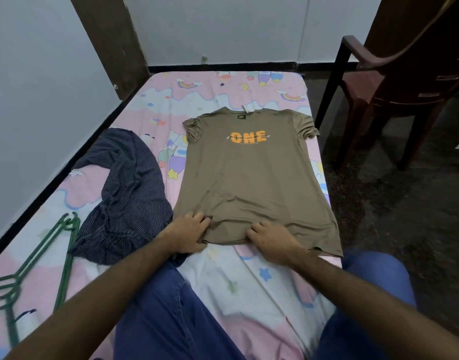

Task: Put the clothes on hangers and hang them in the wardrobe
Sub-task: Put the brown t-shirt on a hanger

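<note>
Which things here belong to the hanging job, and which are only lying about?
For the job:
- olive T-shirt, spread flat on the bed; left hand and right hand grip its hem
- dark striped shirt, crumpled beside it
- green hangers, on the sheet at left

Lying about:
- brown plastic chair, beside the bed
- patterned bedsheet, only the work surface

Home bedroom: bed (249,276) with cartoon-print sheet, plastic chair (394,81) beside.

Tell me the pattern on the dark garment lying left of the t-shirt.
The dark navy garment has thin pale stripes, as the head view shows.
</note>
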{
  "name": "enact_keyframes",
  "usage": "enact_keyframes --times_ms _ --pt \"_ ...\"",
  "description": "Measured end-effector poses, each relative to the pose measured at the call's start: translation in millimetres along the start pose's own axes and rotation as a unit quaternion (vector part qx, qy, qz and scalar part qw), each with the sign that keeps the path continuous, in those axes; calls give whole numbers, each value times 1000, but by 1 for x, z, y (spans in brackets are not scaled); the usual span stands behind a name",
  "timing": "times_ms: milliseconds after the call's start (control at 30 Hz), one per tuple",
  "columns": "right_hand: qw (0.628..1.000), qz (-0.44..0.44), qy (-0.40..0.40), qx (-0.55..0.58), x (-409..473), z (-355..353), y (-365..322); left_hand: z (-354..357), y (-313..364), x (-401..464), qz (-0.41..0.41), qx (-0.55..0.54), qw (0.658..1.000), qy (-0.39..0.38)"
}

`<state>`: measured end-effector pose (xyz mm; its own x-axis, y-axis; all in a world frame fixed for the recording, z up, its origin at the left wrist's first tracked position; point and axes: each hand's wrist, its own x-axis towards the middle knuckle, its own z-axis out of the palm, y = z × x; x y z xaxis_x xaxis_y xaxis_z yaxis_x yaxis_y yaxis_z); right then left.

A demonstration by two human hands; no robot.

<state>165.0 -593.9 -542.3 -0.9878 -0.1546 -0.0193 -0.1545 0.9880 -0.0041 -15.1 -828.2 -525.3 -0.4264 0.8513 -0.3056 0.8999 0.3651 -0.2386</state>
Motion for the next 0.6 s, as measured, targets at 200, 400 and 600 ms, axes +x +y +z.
enact_keyframes --times_ms 200,400,600 --pt "859 200 109 459 5 -20 52 12 1 5 -47 61 995 59" --pt "905 51 -82 415 -15 -27 52 -23 -48 -13 50 86 995 -28" --pt "796 72 -349 489 0 -38 36 -28 -68 -40 99 26 985 -143"
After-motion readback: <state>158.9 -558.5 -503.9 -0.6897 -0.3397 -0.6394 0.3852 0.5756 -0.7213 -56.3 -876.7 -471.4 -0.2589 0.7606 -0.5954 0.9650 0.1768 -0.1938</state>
